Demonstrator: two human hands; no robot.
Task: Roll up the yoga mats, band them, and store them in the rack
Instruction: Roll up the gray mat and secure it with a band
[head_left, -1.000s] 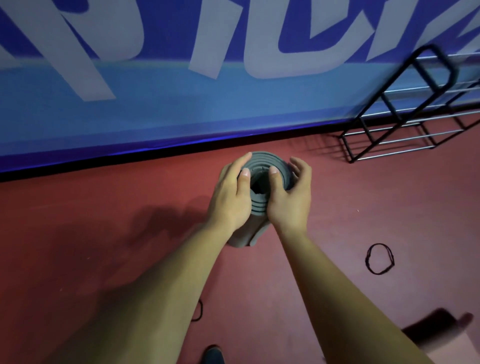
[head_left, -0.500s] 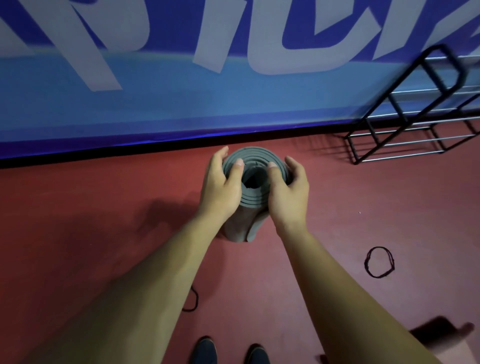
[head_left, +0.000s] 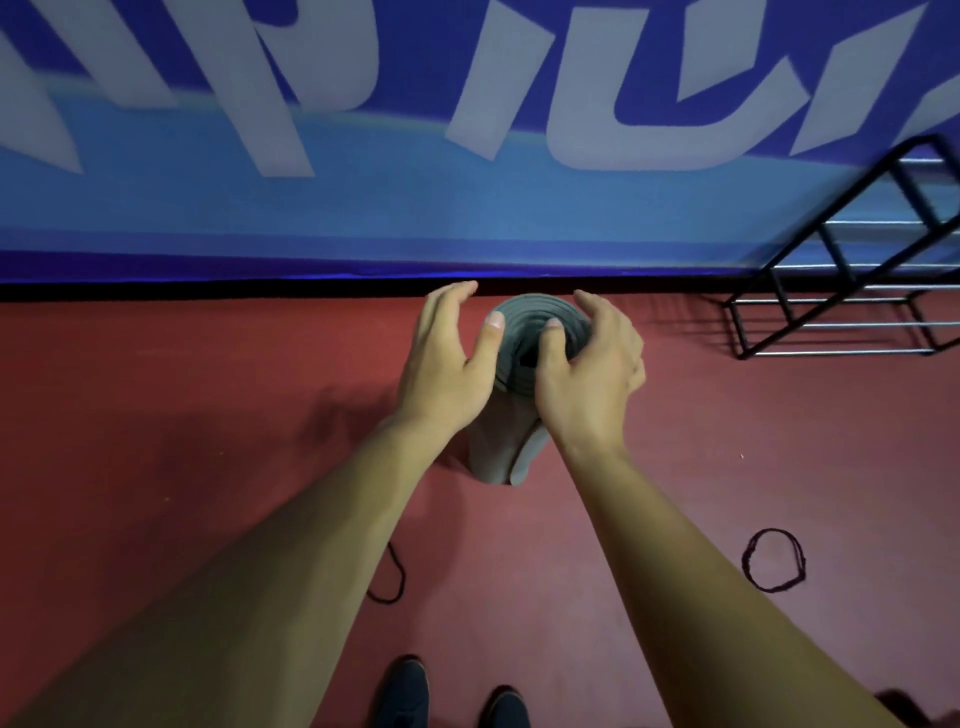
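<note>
A grey rolled yoga mat (head_left: 496, 447) stands on end on the red floor, close to the blue wall. My left hand (head_left: 441, 374) is at the roll's top left; its thumb touches the rim and its fingers are lifted clear of the side. My right hand (head_left: 587, 379) holds the top of the roll, thumb in the centre of the spiral and fingers curled round the far right side. A black band (head_left: 774, 558) lies as a loop on the floor to the right. A second black band (head_left: 387, 577) shows partly under my left forearm. The black wire rack (head_left: 831, 291) stands at the right by the wall.
A blue banner wall (head_left: 363, 208) with large pale letters runs across the back. My dark shoes (head_left: 402, 691) show at the bottom edge. Bare red floor (head_left: 156, 415) spreads to the left of the roll.
The fingers of my left hand have come off the side of the roll and only the thumb stays on it. The view has tilted down a little, showing my shoes.
</note>
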